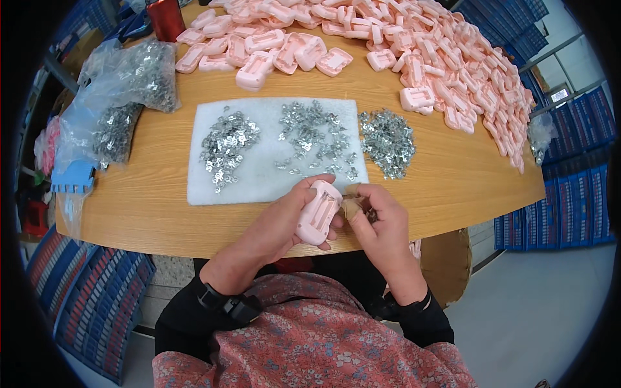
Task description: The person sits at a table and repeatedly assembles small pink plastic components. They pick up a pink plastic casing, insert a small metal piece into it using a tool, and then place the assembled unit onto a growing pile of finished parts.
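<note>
My left hand (284, 221) grips a pale pink plastic housing (319, 213), its open battery compartment turned up. Pinched close to the upper right end of that housing is my right hand (383, 223), its thumb and a fingertip wrapped in tan covering. Small metal pieces (371, 215) show between its curled fingers; what the fingertips pinch is too small to make out. Beyond both hands a white foam sheet (268, 187) carries two loose heaps of silver metal contact pieces (231, 143). Another heap of contact pieces (388, 143) lies on the wood just right of the sheet.
A large pile of pink housings (446, 64) covers the far and right part of the wooden table (453, 187). Clear plastic bags of metal pieces (150, 74) sit at the left, near a blue plastic piece (72, 178) and a red cylinder (166, 21). Blue racks (556, 207) stand around.
</note>
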Action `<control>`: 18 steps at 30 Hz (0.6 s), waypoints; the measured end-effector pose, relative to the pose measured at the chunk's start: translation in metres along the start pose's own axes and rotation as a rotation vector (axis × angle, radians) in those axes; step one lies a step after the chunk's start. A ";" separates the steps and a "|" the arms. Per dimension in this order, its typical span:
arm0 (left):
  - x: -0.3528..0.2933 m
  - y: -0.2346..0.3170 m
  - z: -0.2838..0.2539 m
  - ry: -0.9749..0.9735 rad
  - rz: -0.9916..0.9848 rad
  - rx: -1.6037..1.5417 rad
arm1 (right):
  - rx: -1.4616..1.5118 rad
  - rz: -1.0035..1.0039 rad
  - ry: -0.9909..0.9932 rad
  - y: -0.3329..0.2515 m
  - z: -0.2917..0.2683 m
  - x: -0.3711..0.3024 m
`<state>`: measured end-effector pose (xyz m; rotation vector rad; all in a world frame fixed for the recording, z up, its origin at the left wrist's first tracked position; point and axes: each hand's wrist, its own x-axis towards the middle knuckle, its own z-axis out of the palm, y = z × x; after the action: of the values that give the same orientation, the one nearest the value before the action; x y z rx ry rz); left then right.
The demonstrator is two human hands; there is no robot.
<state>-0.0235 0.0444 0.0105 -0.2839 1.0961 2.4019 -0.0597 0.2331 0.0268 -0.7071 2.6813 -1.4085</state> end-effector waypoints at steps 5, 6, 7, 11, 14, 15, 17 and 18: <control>-0.003 0.000 0.010 -0.012 0.051 0.119 | 0.559 0.274 -0.134 0.002 0.001 0.000; -0.003 0.001 0.010 -0.014 0.045 0.131 | 0.550 0.264 -0.131 0.004 0.001 0.000; -0.004 0.002 0.010 -0.016 0.038 0.143 | 0.541 0.254 -0.129 0.006 0.000 0.000; -0.004 0.004 0.011 -0.032 0.038 0.175 | 0.589 0.279 -0.117 0.003 0.002 0.000; -0.006 0.001 0.012 -0.059 0.026 0.192 | 0.614 0.325 -0.155 0.000 0.001 0.001; -0.006 0.001 0.011 -0.057 0.025 0.197 | 0.585 0.303 -0.156 0.002 0.001 0.000; -0.006 -0.001 0.009 -0.066 0.014 0.169 | 0.526 0.260 -0.160 0.006 0.002 -0.001; -0.004 -0.005 0.006 -0.074 0.006 0.136 | 0.550 0.269 -0.137 0.005 0.003 -0.001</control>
<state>-0.0171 0.0507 0.0127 -0.1448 1.2204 2.3106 -0.0595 0.2334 0.0209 -0.3609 2.0369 -1.8120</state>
